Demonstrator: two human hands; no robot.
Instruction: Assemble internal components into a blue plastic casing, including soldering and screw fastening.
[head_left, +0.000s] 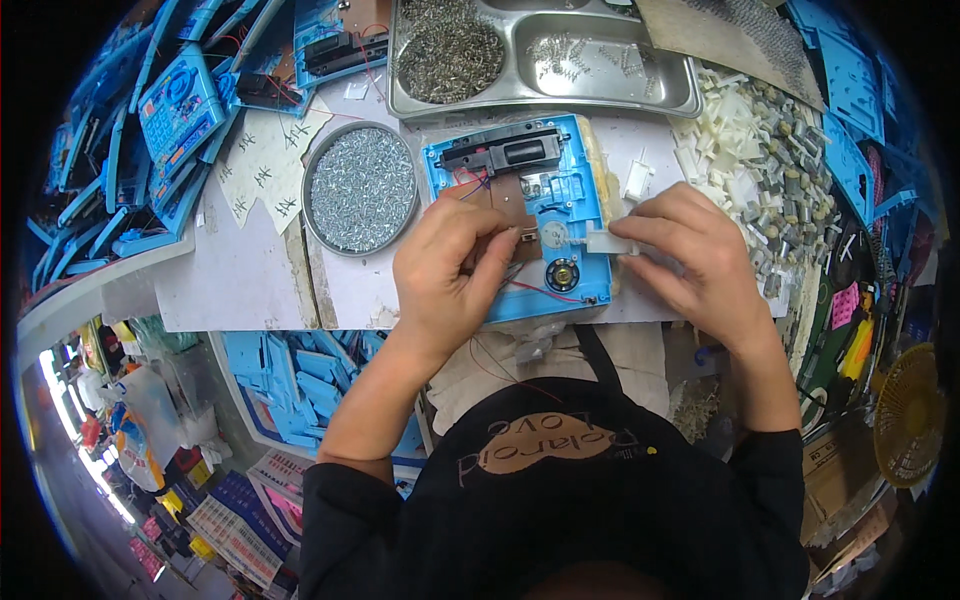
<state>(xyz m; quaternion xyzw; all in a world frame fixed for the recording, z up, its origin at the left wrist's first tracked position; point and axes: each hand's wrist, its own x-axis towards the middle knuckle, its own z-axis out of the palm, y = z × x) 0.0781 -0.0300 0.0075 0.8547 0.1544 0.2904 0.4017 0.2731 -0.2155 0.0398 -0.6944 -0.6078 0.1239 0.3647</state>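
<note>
An open blue plastic toy casing (590, 180) lies before me with its inside facing up. It holds a black plastic mechanism (530, 150) along its far side, a brown circuit board (508, 195) and a small round speaker (562, 274). My left hand (450, 265) is closed in a pinch at the circuit board's edge, beside a small metal part (528, 236); what the fingertips grip is hidden. Between thumb and fingers, my right hand (692, 255) holds a white plastic piece (606, 242) over the casing's right side. A short spiral shaft points left from that piece.
Left of the casing stands a round tray of screws (360, 190). A steel tray (600, 95) with small metal parts is behind it. White plastic parts (730, 140) are heaped at the right, and blue casings (180, 110) pile up at the far left.
</note>
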